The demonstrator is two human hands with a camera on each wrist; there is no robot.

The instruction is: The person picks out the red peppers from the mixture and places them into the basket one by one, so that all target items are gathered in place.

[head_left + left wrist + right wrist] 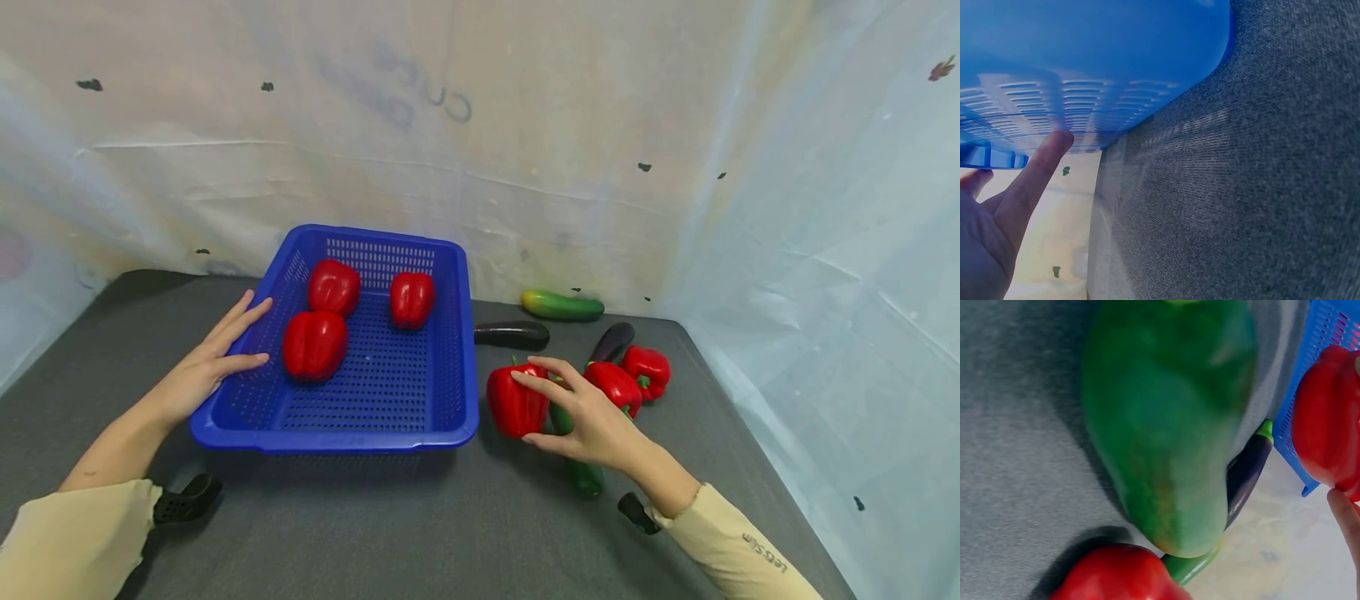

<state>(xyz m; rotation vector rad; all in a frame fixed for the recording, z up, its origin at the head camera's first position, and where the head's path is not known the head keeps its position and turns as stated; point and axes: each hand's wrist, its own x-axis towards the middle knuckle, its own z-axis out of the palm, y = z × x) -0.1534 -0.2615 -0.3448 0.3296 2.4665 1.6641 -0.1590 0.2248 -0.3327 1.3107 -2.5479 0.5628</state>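
My right hand [592,417] holds a red bell pepper [517,402] by its side, thumb low and fingers near the stem, just right of a blue plastic basket [333,442]. In the right wrist view, that pepper [1329,419] appears at the right edge with a fingertip against it. My left hand [198,371] rests against the basket's left side, fingers spread and fairly straight. A finger [1035,181] touches the slotted outer wall in the left wrist view. Inside the basket lie three red bell peppers, one at the front left [315,346], one behind it [333,287] and one at the right [412,300].
Right of the basket lie an eggplant [513,335], a yellow-green cucumber [562,306] and another eggplant [613,340]. Two more red peppers, one nearer [615,387] and one farther [647,371], sit beside them. A green vegetable [587,479] lies partly under my right hand. Plastic sheeting [480,167] hangs behind the grey table.
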